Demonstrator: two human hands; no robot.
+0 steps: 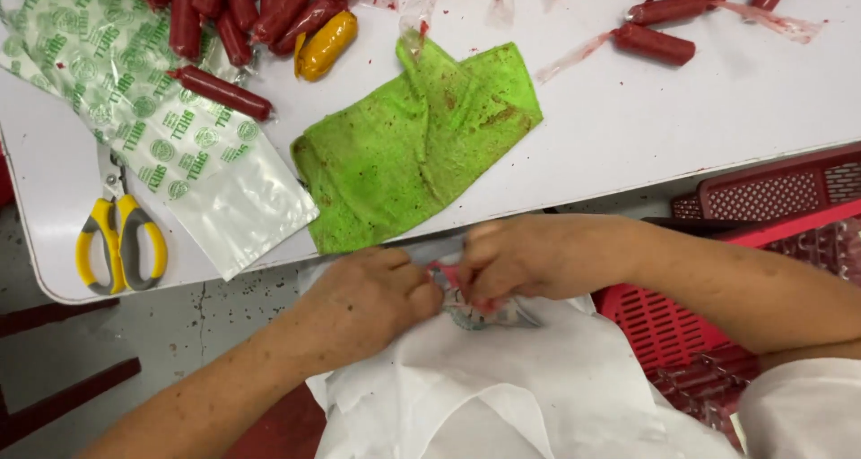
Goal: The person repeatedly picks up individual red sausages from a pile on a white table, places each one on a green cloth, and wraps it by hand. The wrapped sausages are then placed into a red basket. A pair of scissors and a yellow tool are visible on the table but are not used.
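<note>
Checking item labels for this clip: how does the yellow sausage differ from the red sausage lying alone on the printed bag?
The yellow sausage is short, plump and orange-yellow; the red sausage is longer, slimmer and dark red. The yellow one touches the red pile, the red one lies apart. Both rest untouched on the white table.

Green-printed clear bags (152, 118) upper left; red-filled tubes (655, 43)

Food-packing workshop: red sausages (235, 15), printed bags (134, 109), crates (717, 324).
</note>
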